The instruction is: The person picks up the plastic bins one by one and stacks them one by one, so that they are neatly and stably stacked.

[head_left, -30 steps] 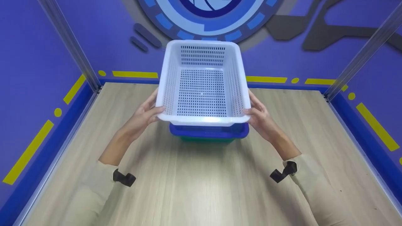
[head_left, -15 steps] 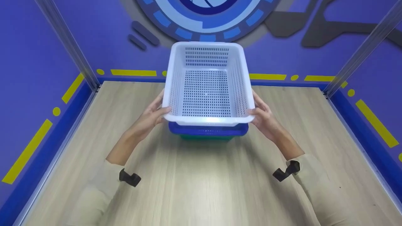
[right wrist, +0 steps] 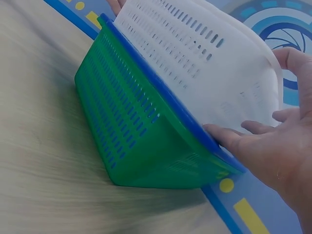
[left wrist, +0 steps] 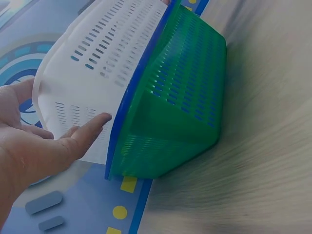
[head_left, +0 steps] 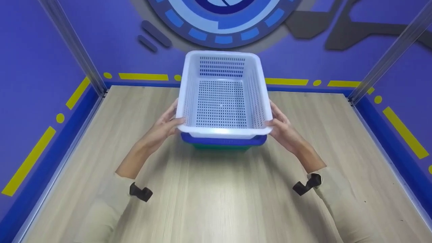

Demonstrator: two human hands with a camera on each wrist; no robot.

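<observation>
sleeves: pretty much the closest thing in the head view, beige cuffs low in the shot, each with a small black wrist mount strapped on

table: light wood tabletop, bare boards between the two forearms

left hand: left hand sits on the near-left corner of the white basket, thumb hooked over the rim, fingers spread along the outside wall. In the left wrist view the fingers look mostly straight and lie flat on the white wall, so it's more of a clamp than a fist

right hand: right hand mirrors it on the near-right corner, thumb up at the rim, fingers fairly flat against the side just above the blue rim

hold: both hands are on it together, neither is nearer, it's squeezed between them from the sides

white basket: sits between the palms, long axis running straight away from the person, short near edge facing them. Empty inside as far as I can see

stack: directly under it is a blue basket with only its rim peeking out, and that sits in a green basket on the table

key relation: the white one is partly down inside the blue one, lined up over it, not fully seated, since a lot of white wall shows above the blue rim in both wrist views

back: purple wall with yellow stripes and a blue round graphic behind the stack
</observation>
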